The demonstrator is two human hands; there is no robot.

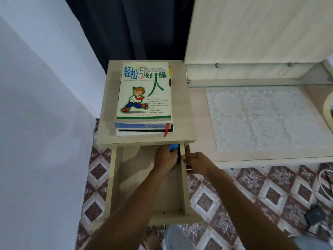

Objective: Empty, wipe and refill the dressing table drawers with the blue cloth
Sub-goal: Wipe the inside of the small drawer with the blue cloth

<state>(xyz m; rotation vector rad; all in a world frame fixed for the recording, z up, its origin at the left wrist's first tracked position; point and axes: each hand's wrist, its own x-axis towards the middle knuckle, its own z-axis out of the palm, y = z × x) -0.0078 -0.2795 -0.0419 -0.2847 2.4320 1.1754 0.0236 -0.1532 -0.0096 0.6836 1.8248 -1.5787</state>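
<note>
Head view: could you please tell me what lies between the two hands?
The drawer's side wall, seen in the head view: the left hand holds the blue cloth inside the drawer, the right hand grips that wall.

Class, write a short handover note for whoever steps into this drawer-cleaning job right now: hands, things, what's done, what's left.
Left hand: grips the blue cloth at the back right corner inside the pulled-out drawer.
Right hand: holds the drawer's right wall.
Stack of books: lies on the cabinet top.
Done: this drawer is emptied.
Left: finish wiping it, refill it (probably with the books), then do any other drawers.
</note>
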